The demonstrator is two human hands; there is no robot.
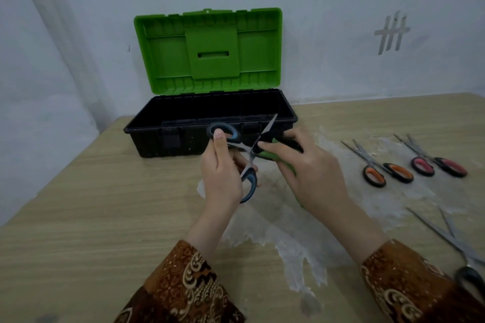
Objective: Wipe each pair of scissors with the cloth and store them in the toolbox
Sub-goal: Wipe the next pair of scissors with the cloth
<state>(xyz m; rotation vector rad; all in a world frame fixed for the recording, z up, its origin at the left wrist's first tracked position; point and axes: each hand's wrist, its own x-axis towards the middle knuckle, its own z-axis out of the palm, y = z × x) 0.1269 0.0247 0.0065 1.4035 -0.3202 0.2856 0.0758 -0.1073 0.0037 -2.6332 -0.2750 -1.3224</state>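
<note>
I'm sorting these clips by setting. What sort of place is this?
Probably a plain room set up as a work spot, not a real workshop: a wooden table against a bare wall, with an open toolbox and scissors laid out.

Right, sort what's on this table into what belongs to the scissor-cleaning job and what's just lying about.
Job:
blue-handled scissors, held open in the left hand
green cloth in the right hand
toolbox, lid up
orange-handled scissors
pink-handled scissors
dark-handled scissors

Lying about:
clear plastic sheet

A light wooden table (78,212) stands against pale walls (341,21), perhaps tape-marked.
</note>
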